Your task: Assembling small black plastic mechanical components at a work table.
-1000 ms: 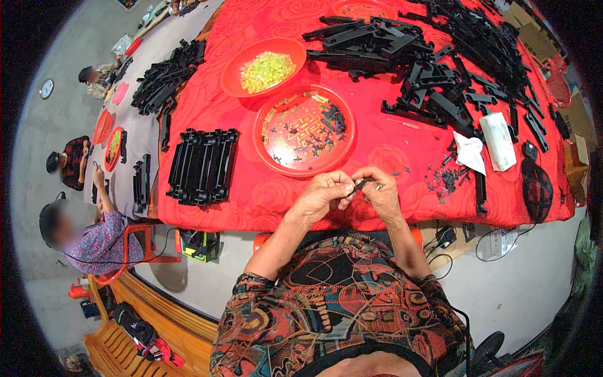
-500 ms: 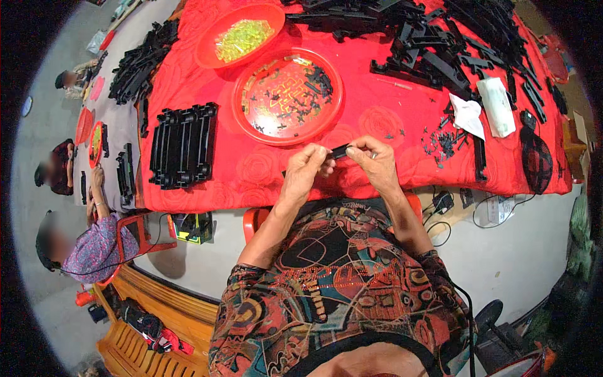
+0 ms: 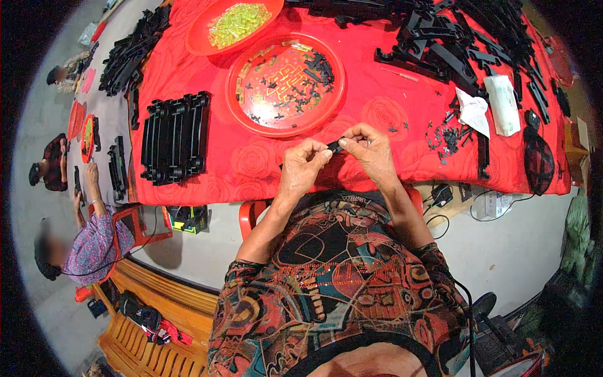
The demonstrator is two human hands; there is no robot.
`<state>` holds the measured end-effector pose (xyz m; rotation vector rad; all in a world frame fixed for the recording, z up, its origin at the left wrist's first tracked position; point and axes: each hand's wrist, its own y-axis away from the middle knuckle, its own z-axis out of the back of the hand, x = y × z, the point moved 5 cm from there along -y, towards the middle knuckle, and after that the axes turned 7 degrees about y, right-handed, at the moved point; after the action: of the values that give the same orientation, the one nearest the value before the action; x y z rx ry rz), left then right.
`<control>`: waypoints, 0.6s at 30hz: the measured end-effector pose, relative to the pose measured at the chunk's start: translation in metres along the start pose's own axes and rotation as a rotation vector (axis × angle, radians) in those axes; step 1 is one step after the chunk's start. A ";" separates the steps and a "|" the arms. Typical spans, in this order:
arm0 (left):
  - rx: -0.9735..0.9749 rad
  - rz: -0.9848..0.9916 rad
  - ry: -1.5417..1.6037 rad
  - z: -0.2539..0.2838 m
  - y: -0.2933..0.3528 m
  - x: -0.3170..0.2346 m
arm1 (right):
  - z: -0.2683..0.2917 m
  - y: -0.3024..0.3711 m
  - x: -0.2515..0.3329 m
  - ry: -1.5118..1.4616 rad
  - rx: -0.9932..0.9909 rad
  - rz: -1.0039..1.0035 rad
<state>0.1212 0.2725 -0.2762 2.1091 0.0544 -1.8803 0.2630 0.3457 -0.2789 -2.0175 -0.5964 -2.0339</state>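
Observation:
Just over the table's near edge, my left hand (image 3: 300, 166) and my right hand (image 3: 370, 154) come together, both closed. Thumbs and fingertips pinch a small black plastic part (image 3: 336, 146) between them. My fingers cover much of it, so its full shape is hidden. Beyond my hands lies a round red tray (image 3: 233, 116) holding small black cross-shaped pieces and a few yellowish ones. Left of my left hand, several black plastic bars (image 3: 174, 139) with rounded ends stand side by side in a block.
A red bowl (image 3: 196, 43) of yellow-green pieces sits behind the tray. Black bars (image 3: 433, 47) are heaped at the far right. Small black bits (image 3: 447, 139), a white tissue (image 3: 472, 112) and a pale roll (image 3: 502, 105) lie on the right. Co-workers, including one in a patterned shirt (image 3: 100, 245), sit at left.
My right hand has shifted slightly up and left, and its fingers have moved on the black part. The part now looks more tilted. The table's things sit a little higher in view.

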 end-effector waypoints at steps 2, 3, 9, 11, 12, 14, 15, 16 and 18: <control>0.025 0.012 -0.024 0.002 0.001 0.001 | -0.002 0.001 0.000 -0.006 0.060 -0.091; 0.020 0.014 -0.023 0.002 0.003 0.000 | -0.002 0.000 -0.002 -0.005 0.065 -0.094; -0.250 -0.548 -0.618 0.014 0.021 -0.037 | 0.020 -0.010 -0.006 0.131 -0.038 -0.053; -0.248 -0.619 -0.712 0.024 0.026 -0.034 | 0.026 -0.012 -0.007 0.204 -0.033 -0.080; -0.243 -0.693 -0.807 0.026 0.030 -0.033 | 0.027 -0.012 -0.007 0.275 -0.030 -0.105; -0.235 -0.681 -0.832 0.028 0.036 -0.026 | 0.022 -0.011 -0.008 0.315 0.012 -0.137; -0.218 -0.707 -0.875 0.026 0.038 -0.023 | 0.018 -0.010 -0.010 0.354 0.050 -0.168; -0.202 -0.732 -0.918 0.024 0.040 -0.022 | 0.014 -0.009 -0.009 0.357 0.053 -0.170; -0.195 -0.724 -0.920 0.023 0.039 -0.014 | 0.005 -0.005 -0.006 0.419 0.045 -0.132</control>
<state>0.1065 0.2326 -0.2563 0.9706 0.8250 -2.9111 0.2654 0.3519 -0.2858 -1.4912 -0.6891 -2.3982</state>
